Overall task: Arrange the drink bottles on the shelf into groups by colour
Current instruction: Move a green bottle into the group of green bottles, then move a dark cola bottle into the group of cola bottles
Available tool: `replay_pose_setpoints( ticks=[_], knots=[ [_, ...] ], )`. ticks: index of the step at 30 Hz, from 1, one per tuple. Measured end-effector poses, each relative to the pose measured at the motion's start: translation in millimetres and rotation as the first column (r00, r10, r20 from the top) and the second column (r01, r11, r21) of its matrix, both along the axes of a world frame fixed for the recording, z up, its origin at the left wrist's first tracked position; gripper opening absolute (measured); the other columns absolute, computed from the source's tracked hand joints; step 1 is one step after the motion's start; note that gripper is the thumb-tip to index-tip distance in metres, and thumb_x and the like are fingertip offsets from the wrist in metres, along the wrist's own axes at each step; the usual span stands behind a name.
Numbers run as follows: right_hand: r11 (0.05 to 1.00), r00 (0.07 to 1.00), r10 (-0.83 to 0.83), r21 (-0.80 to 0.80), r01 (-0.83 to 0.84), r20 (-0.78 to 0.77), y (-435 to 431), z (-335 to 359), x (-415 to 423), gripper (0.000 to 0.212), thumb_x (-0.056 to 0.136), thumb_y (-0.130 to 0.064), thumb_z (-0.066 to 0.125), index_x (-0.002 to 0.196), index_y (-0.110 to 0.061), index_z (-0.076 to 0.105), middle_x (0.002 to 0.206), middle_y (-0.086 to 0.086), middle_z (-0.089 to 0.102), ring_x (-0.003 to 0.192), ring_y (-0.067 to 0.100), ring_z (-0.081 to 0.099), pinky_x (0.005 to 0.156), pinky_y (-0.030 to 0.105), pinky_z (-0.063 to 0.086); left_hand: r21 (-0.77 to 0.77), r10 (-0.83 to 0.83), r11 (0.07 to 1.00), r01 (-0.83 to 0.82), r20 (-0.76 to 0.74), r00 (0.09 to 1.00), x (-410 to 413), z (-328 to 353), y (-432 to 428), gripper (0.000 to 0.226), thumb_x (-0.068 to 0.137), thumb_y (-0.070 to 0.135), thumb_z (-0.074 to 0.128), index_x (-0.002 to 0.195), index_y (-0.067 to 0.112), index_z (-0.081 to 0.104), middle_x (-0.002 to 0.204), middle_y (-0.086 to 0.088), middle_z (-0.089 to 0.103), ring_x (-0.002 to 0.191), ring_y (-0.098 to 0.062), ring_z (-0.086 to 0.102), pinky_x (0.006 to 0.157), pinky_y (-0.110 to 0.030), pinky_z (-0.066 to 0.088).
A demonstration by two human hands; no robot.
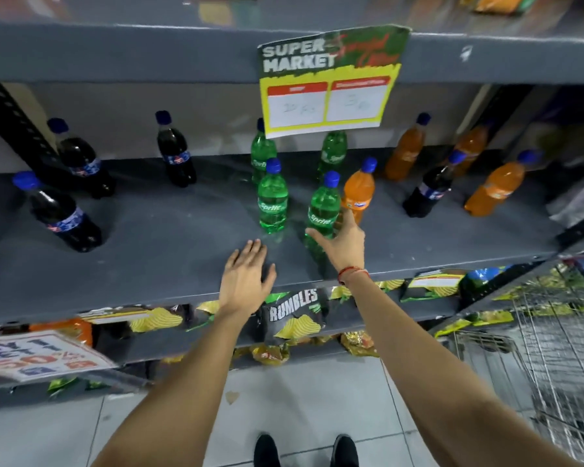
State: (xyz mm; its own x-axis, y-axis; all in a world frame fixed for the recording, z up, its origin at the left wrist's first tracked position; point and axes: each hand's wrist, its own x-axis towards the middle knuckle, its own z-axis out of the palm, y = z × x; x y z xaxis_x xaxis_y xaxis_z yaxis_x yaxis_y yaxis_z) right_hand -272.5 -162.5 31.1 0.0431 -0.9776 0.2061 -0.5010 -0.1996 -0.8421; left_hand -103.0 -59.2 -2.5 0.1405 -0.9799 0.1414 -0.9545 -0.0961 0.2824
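On the grey shelf [149, 251] stand three dark cola bottles at the left, the nearest one [59, 214] at the front. Several green bottles cluster in the middle. My right hand [343, 242] wraps around the base of the front right green bottle [322, 210]. An orange bottle [358, 193] stands just behind it, touching my fingers. A fourth dark cola bottle [427, 192] stands among three orange bottles at the right, one of them [496, 187] at the front. My left hand [246, 274] lies flat and open on the shelf in front of another green bottle [273, 200].
A supermarket price sign [327, 82] hangs from the upper shelf edge and hides the tops of the rear green bottles. Snack bags [292, 315] fill the shelf below. A wire trolley [550, 348] stands at the right. A promo sign [38, 355] sits low at the left.
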Motion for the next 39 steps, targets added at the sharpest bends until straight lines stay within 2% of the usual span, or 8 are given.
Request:
replay_pose_setpoints(
  ticks=[3, 6, 12, 16, 22, 28, 33, 39],
  knots=[
    [1.0, 0.999, 0.014, 0.008, -0.014, 0.039, 1, -5, -26, 0.061, 0.065, -0.04, 0.083, 0.113, -0.017, 0.052, 0.108, 0.006, 0.069, 0.1, 0.021, 0.064, 0.086, 0.034, 0.052, 0.009, 0.03, 0.999, -0.03, 0.016, 0.999, -8, -4, -4, 0.062, 0.089, 0.041, 0.026, 0.124, 0.0, 0.057, 0.135, -0.016, 0.052, 0.127, -0.027, 0.045, 0.104, -0.042, 0.034],
    [0.989, 0.981, -0.138, -0.035, 0.144, 0.138, 1, -7, -65, 0.052, 0.071, -0.043, 0.077, 0.108, -0.012, 0.057, 0.108, 0.006, 0.064, 0.101, 0.02, 0.059, 0.084, 0.027, 0.046, -0.022, 0.044, 0.999, -0.044, 0.027, 0.999, -8, -6, -3, 0.057, 0.087, 0.036, 0.032, 0.12, -0.001, 0.06, 0.13, -0.017, 0.056, 0.122, -0.028, 0.051, 0.1, -0.043, 0.04],
    [0.883, 0.874, -0.469, 0.05, 0.467, 0.127, -66, 2, -136, 0.077, 0.072, -0.027, 0.078, 0.133, -0.002, 0.038, 0.129, 0.021, 0.044, 0.123, 0.035, 0.043, 0.105, 0.041, 0.035, -0.06, 0.078, 0.995, -0.077, 0.004, 0.997, -12, -6, -5, 0.055, 0.085, 0.033, 0.034, 0.118, -0.001, 0.062, 0.126, -0.017, 0.059, 0.119, -0.028, 0.054, 0.097, -0.043, 0.044],
    [0.893, 0.888, -0.44, 0.172, 0.417, 0.136, -107, 14, -147, 0.092, 0.07, -0.02, 0.08, 0.142, -0.003, 0.026, 0.145, 0.019, 0.035, 0.137, 0.033, 0.032, 0.114, 0.038, 0.026, -0.087, 0.091, 0.992, -0.09, 0.001, 0.996, -13, -8, -6, 0.056, 0.084, 0.036, 0.034, 0.119, 0.0, 0.062, 0.128, -0.016, 0.058, 0.12, -0.028, 0.053, 0.098, -0.044, 0.042],
    [0.893, 0.883, -0.444, 0.159, 0.422, 0.149, -119, 10, -148, 0.057, 0.07, -0.011, 0.077, 0.12, -0.006, 0.05, 0.123, 0.017, 0.061, 0.115, 0.032, 0.056, 0.102, 0.04, 0.045, -0.107, 0.097, 0.99, -0.095, 0.008, 0.995, -12, -8, -7, 0.056, 0.084, 0.035, 0.034, 0.117, 0.001, 0.063, 0.126, -0.016, 0.059, 0.118, -0.03, 0.054, 0.097, -0.045, 0.043],
    [0.903, 0.88, -0.428, 0.074, 0.422, 0.206, -81, 11, -141, 0.054, 0.067, -0.015, 0.08, 0.115, -0.008, 0.056, 0.114, 0.013, 0.067, 0.106, 0.026, 0.062, 0.091, 0.026, 0.045, -0.115, 0.113, 0.987, -0.111, 0.007, 0.994, -15, -9, -7, 0.055, 0.084, 0.034, 0.034, 0.117, 0.0, 0.063, 0.126, -0.016, 0.059, 0.118, -0.029, 0.054, 0.098, -0.044, 0.042],
    [0.96, 0.935, -0.276, 0.026, 0.277, 0.221, -27, -1, -119, 0.056, 0.061, -0.018, 0.085, 0.11, -0.01, 0.06, 0.1, 0.007, 0.069, 0.09, 0.016, 0.064, 0.086, 0.028, 0.052, -0.097, 0.103, 0.99, -0.101, 0.018, 0.994, -15, -8, -6, 0.055, 0.084, 0.032, 0.033, 0.117, -0.001, 0.063, 0.125, -0.017, 0.06, 0.117, -0.03, 0.055, 0.096, -0.045, 0.044],
    [0.996, 0.971, -0.034, -0.07, 0.052, 0.237, 38, 11, -59, 0.046, 0.059, -0.018, 0.087, 0.092, -0.02, 0.055, 0.088, 0.001, 0.065, 0.082, 0.015, 0.062, 0.072, 0.013, 0.049, -0.081, 0.063, 0.994, -0.066, -0.041, 0.997, -11, -4, -5, 0.056, 0.089, 0.035, 0.031, 0.12, 0.0, 0.061, 0.127, -0.017, 0.058, 0.119, -0.029, 0.054, 0.1, -0.044, 0.04]
  ],
)
